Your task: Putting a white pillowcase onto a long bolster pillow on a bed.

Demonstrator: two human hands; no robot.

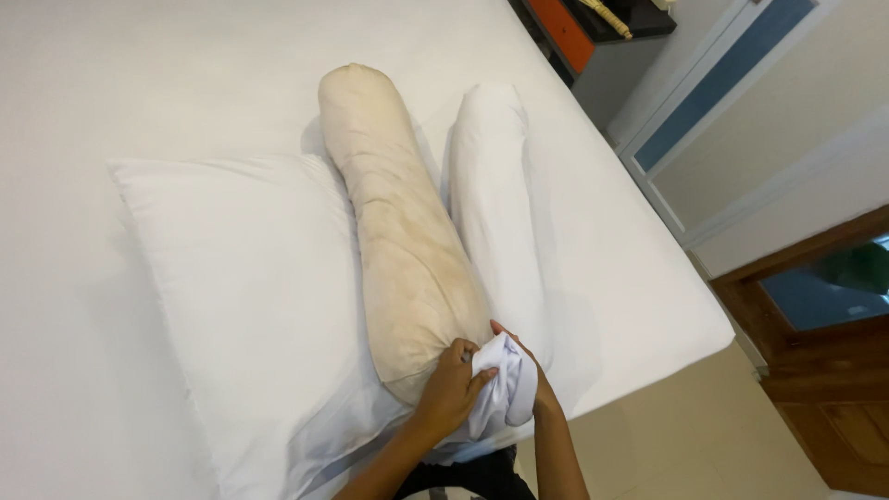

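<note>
I've got both hands low in the frame, just right of centre. The left hand [454,389] is clenched on a bunched white pillowcase [505,389], knuckles pressed against the near end of the bare bolster [407,241]. The right hand [535,375] grips the same bunch of cloth from the other side, fingers curled over the top, mostly hidden behind the fabric.

The bolster itself is a long cream cylinder, uncovered and blotched with yellowish stains, running from the hands up toward the upper middle of the frame. Just beside it on the right lies a second bolster [500,194], this one already in white cover, so I count two bolsters. To the left, one flat white pillow [250,306] lies partly under the bare bolster (its near corner reaches the bed's edge).

All three lie on the bed [139,83], spread with a white sheet that fills the left and centre of the frame. At the top right I see a dark bedside cabinet [593,37] with an orange front panel, something straw-coloured on top that I can't make out. Lower right, a brown wooden door [824,389], and beige floor tiles [685,435] below the bed's corner.
</note>
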